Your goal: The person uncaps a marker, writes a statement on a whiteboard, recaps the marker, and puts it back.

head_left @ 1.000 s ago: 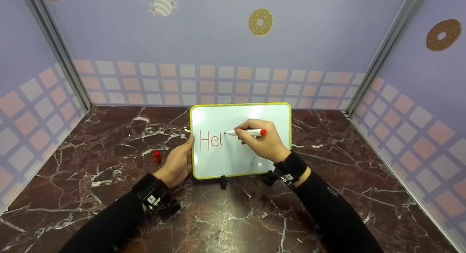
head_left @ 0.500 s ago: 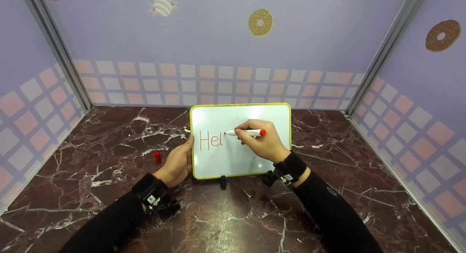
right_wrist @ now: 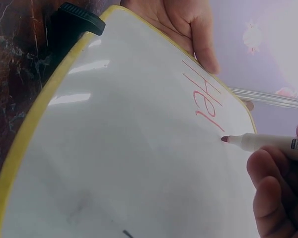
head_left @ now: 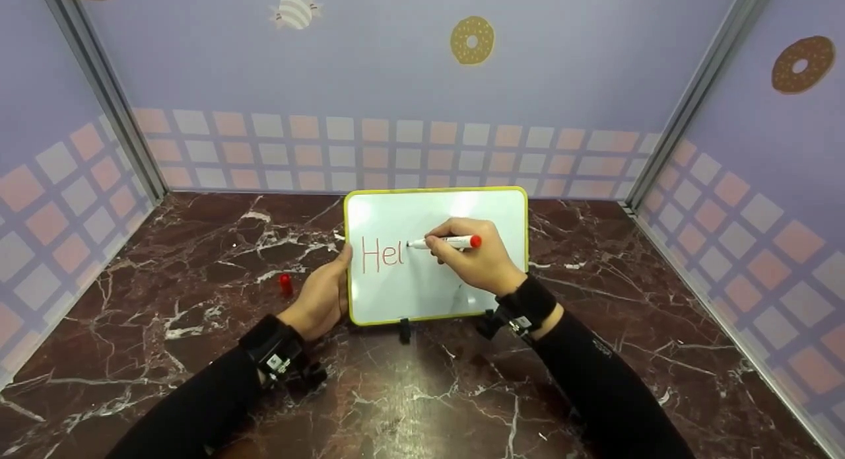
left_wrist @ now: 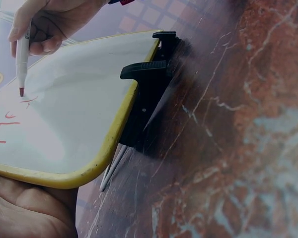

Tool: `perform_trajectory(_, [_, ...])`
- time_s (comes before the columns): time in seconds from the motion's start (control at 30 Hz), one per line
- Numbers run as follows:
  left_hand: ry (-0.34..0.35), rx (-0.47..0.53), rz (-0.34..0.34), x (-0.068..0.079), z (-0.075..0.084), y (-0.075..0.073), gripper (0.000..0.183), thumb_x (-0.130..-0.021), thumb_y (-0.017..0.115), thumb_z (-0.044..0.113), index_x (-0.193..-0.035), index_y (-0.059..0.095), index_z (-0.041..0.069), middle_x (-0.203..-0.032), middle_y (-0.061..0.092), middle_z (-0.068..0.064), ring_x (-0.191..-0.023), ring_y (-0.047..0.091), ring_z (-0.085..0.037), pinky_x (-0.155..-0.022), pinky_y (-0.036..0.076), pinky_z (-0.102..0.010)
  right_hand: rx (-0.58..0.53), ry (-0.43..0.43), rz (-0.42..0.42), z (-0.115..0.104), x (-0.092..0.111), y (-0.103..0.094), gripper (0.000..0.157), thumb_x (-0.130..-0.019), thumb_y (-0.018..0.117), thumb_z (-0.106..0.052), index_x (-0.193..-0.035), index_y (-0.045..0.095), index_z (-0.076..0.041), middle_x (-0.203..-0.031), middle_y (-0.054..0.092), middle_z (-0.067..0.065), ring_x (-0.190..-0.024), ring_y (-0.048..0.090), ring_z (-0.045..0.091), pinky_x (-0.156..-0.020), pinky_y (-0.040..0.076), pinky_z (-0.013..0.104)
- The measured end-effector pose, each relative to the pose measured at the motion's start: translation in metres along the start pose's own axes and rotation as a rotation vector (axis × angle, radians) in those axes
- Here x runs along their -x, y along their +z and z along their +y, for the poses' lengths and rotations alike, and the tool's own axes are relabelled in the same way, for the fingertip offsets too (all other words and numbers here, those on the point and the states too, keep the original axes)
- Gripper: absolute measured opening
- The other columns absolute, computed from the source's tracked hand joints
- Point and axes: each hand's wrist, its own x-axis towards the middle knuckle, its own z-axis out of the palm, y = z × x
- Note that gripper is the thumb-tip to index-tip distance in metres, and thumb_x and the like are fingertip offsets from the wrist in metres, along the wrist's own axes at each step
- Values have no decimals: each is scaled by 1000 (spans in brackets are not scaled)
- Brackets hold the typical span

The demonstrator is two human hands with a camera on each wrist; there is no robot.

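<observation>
A whiteboard (head_left: 396,297) with a yellow frame leans upright on a black stand (left_wrist: 144,72). My left hand (head_left: 320,297) grips its left edge, thumb along the frame and fingers hidden behind. Red letters reading "Hel" (head_left: 371,254) stand on the board's left half. My right hand (head_left: 480,254) pinches a white marker (right_wrist: 251,142) with a red end, held across the front of the board. In the right wrist view the marker's red tip is right at the board, just beside the upper part of the "l".
A red marker cap (head_left: 285,284) stands on the dark marbled table (head_left: 198,274), left of my left hand. Purple patterned walls (head_left: 396,82) enclose the back and both sides. A small dark mark (right_wrist: 127,233) shows low on the board.
The marker's tip has shifted very slightly down beside the "l", my right hand moving with it. The left hand and the board have stayed put.
</observation>
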Motion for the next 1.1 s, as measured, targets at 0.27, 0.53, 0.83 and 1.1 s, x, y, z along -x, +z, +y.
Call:
perform_trajectory(0.27, [9,-11,-17,0,0,-1,74,-119,34,60,-166,47,5,-146,71,-17,-125,74,-31,-101,64,-51,15,2,-31,0,0,0,9,-102,77,-2,-95,84,-2,-80,78,0,-63,70,12,-56,55,22])
perform_trajectory(0.53, [12,-8,-9,0,0,0,74,-119,35,60,-166,48,5,-145,71,-16,-124,74,-30,-100,64,-51,15,53,-63,-3,0,0,10,-102,78,-3,-94,83,-1,-79,77,1,-62,70,13,-55,52,21])
perform_trajectory(0.83, [17,-13,-15,0,0,0,73,-120,33,59,-166,48,5,-146,71,-17,-125,74,-31,-100,64,-51,2,97,-96,-5,1,0,9,-101,78,-2,-93,83,0,-81,78,3,-63,70,13,-55,52,20])
perform_trajectory(1.1, [16,-13,-18,0,0,-1,73,-120,33,59,-166,48,5,-147,70,-17,-125,74,-31,-101,64,-51,-7,116,-128,-5,1,-1,9,-102,79,-3,-95,84,-1,-80,78,4,-63,70,13,-54,51,21])
